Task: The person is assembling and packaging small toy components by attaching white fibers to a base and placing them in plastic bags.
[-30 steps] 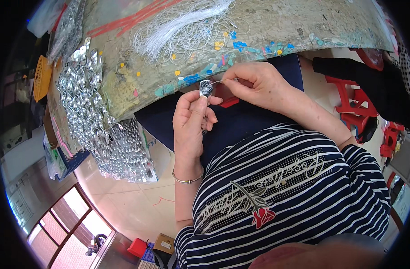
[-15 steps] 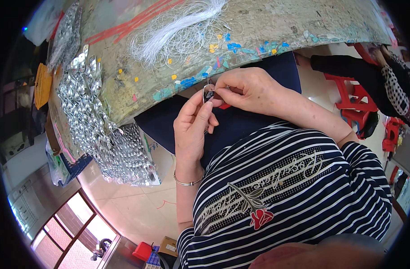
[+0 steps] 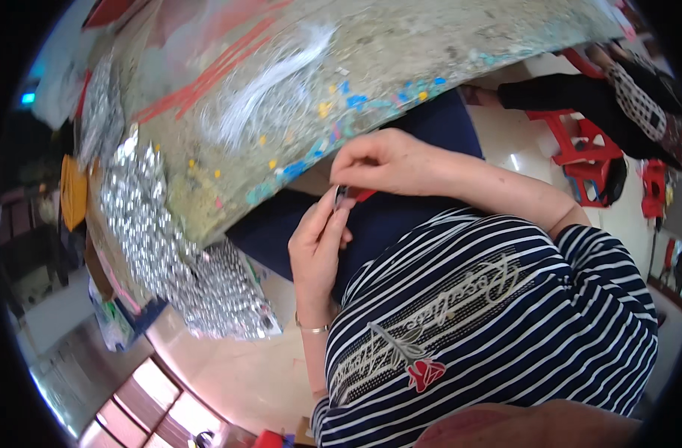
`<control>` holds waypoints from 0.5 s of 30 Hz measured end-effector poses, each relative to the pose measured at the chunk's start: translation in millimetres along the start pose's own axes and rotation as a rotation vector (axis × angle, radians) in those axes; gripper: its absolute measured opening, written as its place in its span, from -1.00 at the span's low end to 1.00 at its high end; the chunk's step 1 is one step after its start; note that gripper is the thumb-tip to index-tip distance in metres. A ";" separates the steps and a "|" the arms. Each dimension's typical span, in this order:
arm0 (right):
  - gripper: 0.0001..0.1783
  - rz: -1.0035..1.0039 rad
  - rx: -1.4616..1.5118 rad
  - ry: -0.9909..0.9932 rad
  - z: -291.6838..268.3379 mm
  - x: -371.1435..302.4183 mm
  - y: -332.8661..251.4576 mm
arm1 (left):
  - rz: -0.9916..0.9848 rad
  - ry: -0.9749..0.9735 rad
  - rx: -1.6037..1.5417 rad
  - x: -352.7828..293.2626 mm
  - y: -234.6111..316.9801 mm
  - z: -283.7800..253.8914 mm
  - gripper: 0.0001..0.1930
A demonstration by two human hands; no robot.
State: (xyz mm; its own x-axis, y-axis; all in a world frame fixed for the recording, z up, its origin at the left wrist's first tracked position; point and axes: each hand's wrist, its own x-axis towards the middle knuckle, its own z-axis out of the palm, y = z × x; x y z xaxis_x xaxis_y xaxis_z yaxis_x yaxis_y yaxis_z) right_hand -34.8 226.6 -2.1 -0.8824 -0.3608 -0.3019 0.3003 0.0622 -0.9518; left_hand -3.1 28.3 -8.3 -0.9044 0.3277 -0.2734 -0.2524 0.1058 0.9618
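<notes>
Both hands meet over the lap, just below the near edge of the desk [image 3: 430,45]. The left hand [image 3: 318,246] has its fingers drawn together, the tips pinching 1 small silvery piece [image 3: 338,197] from below. The right hand [image 3: 389,160] curls over from above, its fingertips closed on the same spot, with a small red bit [image 3: 362,195] showing just under them; what that red bit is cannot be told. The silvery piece sits between the 2 sets of fingertips, held in the air above the dark blue cloth [image 3: 400,216] on the lap, not resting on anything.

Judging by its size and shine, the piece is likely very light, thin and stiff, and smooth enough to slip. A fingertip pinch on its edges, as both hands now have it, looks the right hold; a squeeze on the flat faces could bend it.

Counted: 1 piece in the hands, 1 thin bracelet [image 3: 311,328] on the left wrist. On the desk lies 1 bundle of white threads [image 3: 270,82] and many small coloured specks, too many and too blurred to count. A heap of silvery pieces [image 3: 143,224] runs along the desk's left side and hangs down in a bag, far too many to number.
</notes>
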 end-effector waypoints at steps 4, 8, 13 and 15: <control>-0.83 -0.103 0.033 -0.002 -6.0 -3.0 5.6 | -0.103 -0.003 0.054 -1.7 5.5 4.9 -0.67; -0.80 -0.103 0.144 -0.105 3.2 4.5 17.1 | -0.100 0.005 0.025 -9.3 0.6 2.7 -0.69; -0.82 -0.250 0.191 -0.082 13.0 1.6 20.0 | -0.125 -0.032 -0.230 -3.9 -1.6 -0.6 -0.69; -0.83 -0.223 0.204 -0.085 12.3 -1.2 17.7 | -0.143 0.011 -0.165 0.2 1.0 3.0 -0.76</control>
State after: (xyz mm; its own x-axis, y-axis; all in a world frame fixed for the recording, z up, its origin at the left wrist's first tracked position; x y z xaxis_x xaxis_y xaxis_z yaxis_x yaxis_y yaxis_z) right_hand -24.0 216.6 -17.9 -0.9039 -0.4213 -0.0732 0.1767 -0.2122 -0.9611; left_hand -2.5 31.3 -7.5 -0.8590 0.3099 -0.4075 -0.4301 -0.0050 0.9028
